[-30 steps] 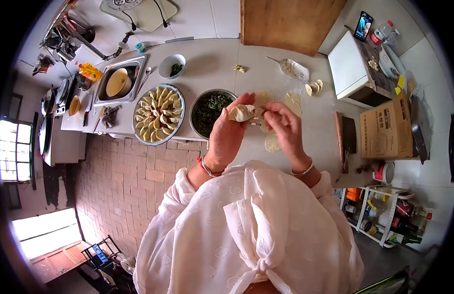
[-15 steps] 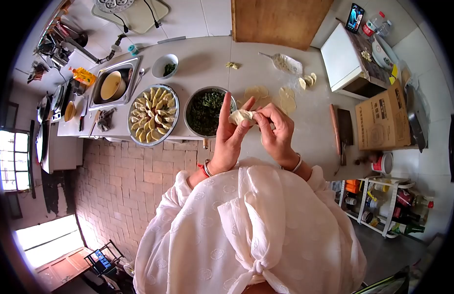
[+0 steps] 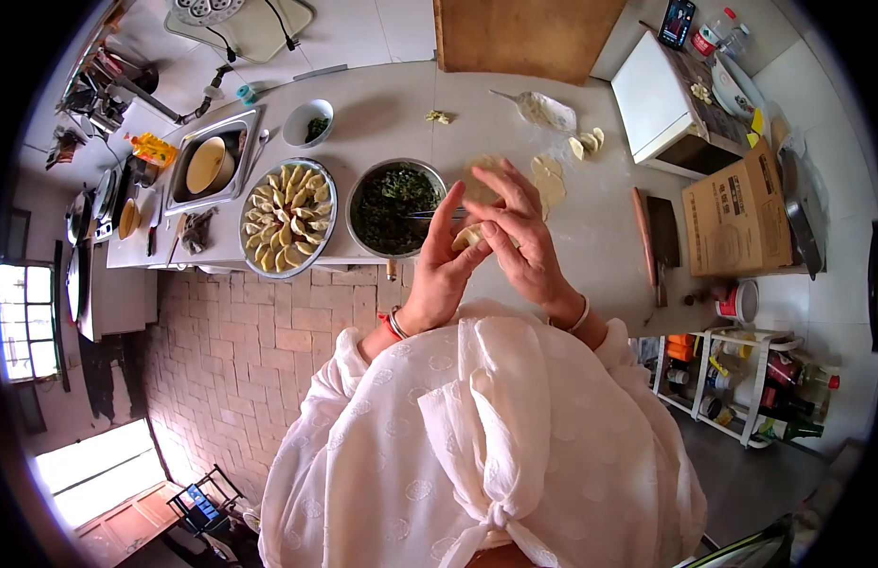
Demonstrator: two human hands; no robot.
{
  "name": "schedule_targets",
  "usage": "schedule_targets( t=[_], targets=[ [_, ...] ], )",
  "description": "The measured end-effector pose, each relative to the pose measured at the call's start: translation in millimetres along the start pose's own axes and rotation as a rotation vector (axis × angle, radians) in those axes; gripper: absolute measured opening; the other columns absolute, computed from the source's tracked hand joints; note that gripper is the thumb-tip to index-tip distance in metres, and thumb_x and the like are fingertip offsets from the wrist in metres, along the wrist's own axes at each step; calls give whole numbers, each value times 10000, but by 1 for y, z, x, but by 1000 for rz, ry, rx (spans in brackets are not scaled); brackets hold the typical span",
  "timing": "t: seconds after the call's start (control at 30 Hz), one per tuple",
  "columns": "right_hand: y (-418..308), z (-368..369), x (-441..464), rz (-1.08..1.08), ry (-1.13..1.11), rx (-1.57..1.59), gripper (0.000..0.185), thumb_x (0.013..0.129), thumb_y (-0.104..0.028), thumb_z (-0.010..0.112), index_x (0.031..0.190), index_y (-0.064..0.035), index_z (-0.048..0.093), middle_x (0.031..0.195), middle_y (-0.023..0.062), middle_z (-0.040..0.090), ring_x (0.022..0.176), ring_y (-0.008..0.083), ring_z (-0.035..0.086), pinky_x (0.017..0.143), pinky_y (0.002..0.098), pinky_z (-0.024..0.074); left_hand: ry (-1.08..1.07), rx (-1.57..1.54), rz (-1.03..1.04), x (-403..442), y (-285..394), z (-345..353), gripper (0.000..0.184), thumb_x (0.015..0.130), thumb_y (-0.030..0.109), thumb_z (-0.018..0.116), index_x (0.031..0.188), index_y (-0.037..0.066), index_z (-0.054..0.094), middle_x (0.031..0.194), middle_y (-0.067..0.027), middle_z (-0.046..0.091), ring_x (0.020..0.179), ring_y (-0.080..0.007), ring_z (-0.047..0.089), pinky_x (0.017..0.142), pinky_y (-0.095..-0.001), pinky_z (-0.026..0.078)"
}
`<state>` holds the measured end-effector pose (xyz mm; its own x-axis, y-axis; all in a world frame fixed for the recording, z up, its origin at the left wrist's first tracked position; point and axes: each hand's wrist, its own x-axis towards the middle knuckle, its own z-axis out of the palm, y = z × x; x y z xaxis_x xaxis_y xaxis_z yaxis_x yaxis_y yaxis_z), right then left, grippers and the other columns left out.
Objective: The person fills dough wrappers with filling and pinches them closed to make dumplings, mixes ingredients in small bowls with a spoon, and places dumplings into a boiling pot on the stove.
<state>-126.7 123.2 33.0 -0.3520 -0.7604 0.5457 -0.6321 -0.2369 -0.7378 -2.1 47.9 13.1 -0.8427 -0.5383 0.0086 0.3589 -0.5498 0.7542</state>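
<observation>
Above the counter in front of me, a dumpling [image 3: 467, 237] is pinched between both hands, its folded edge partly covered by fingers. My left hand [image 3: 439, 276] holds it from the left, thumb against it and index finger pointing up. My right hand [image 3: 531, 251] closes on its other side, thumb and fingers pressing at the edge. Just left of the hands stands a metal bowl [image 3: 351, 223] of chopped green filling [image 3: 390, 201], a thin metal utensil resting in it. Round dough wrappers [image 3: 550, 185] lie behind my right hand.
A round tray [image 3: 283, 275] of shaped dumplings sits left of the filling. Further left are a small bowl [image 3: 299, 121] with greens and a sink [image 3: 179, 194]. To the right lie a flour scoop [image 3: 548, 112], dough pieces [image 3: 587, 143], a rolling pin [image 3: 644, 232], a cleaver [image 3: 663, 232] and a cardboard box [image 3: 739, 213].
My right hand has turned and come in over the dumpling, its fingers now reaching across toward my left hand. The dumpling sits slightly lower and is more covered.
</observation>
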Motion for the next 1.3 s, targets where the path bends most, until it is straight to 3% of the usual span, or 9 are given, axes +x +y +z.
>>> schedule_targets(
  t=[0.3, 0.4, 0.53, 0.63, 0.73, 0.83, 1.03, 1.13, 1.3],
  targets=[
    [10, -4, -19, 96, 47, 87, 218, 976, -124, 507, 968, -48, 711, 1156, 24, 681, 1366, 247, 416, 1161, 461, 126, -34, 31, -107, -1, -4, 8, 741, 925, -29, 565, 1531, 65, 148, 1378, -145, 454, 1255, -213, 478, 1047, -344, 415],
    [10, -9, -22, 122, -46, -4, 255, 986, -147, 491, 1113, -27, 678, 1311, 86, 599, 1409, 288, 341, 1163, 459, 124, -27, 2, -125, 0, -10, 4, 721, 931, -21, 551, 1529, 63, 155, 1380, -156, 465, 1266, -228, 487, 1060, -360, 410],
    [10, -4, -22, 148, 144, 163, 384, 991, -201, 492, 1323, -15, 549, 1495, 174, 386, 1451, 360, 204, 1161, 468, 125, -62, -69, -108, 5, -6, 12, 712, 937, -17, 540, 1528, 66, 151, 1389, -173, 465, 1274, -246, 492, 1076, -381, 406],
    [22, -29, -18, 86, 8, 36, 413, 991, -229, 497, 1356, -38, 533, 1540, 164, 319, 1465, 366, 151, 1163, 479, 109, -50, -29, -138, 6, -7, 11, 713, 940, -15, 537, 1529, 69, 145, 1392, -175, 453, 1271, -250, 494, 1072, -382, 409],
    [22, -32, -16, 59, -103, -77, 308, 983, -193, 510, 1228, -61, 642, 1484, 125, 430, 1461, 319, 208, 1163, 488, 103, -79, 24, -193, 11, -15, 6, 755, 942, -9, 543, 1532, 52, 75, 1404, -183, 443, 1226, -230, 515, 1053, -363, 427],
    [18, -29, -15, 45, -104, -130, 207, 965, -150, 536, 1009, -69, 720, 1259, 79, 636, 1398, 282, 367, 1162, 493, 101, -102, 10, -231, 12, -18, 7, 758, 936, -2, 561, 1528, 49, 90, 1389, -165, 448, 1223, -231, 517, 1038, -360, 440],
    [21, -18, -24, 134, 166, 89, 200, 950, -101, 543, 850, -47, 707, 884, 34, 714, 1235, 277, 559, 1158, 488, 149, -97, -52, -211, 15, -24, 8, 750, 927, 3, 583, 1516, 41, 121, 1339, -146, 478, 1179, -225, 549, 998, -366, 472],
    [23, -19, -26, 186, 140, 125, 178, 956, -108, 539, 926, -35, 699, 1019, 50, 703, 1277, 266, 523, 1157, 478, 161, -85, 4, -153, 15, -24, 11, 739, 931, 11, 582, 1511, 33, 125, 1293, -146, 515, 1148, -222, 568, 972, -365, 487],
    [20, -23, -21, 323, 181, 361, 191, 963, -134, 546, 1057, -17, 664, 1138, 103, 628, 1181, 241, 548, 1039, 385, 362, -38, 98, -89, 18, -20, 12, 684, 939, 2, 532, 1514, 33, 163, 1170, -132, 580, 1010, -202, 608, 903, -362, 495]
  ],
)
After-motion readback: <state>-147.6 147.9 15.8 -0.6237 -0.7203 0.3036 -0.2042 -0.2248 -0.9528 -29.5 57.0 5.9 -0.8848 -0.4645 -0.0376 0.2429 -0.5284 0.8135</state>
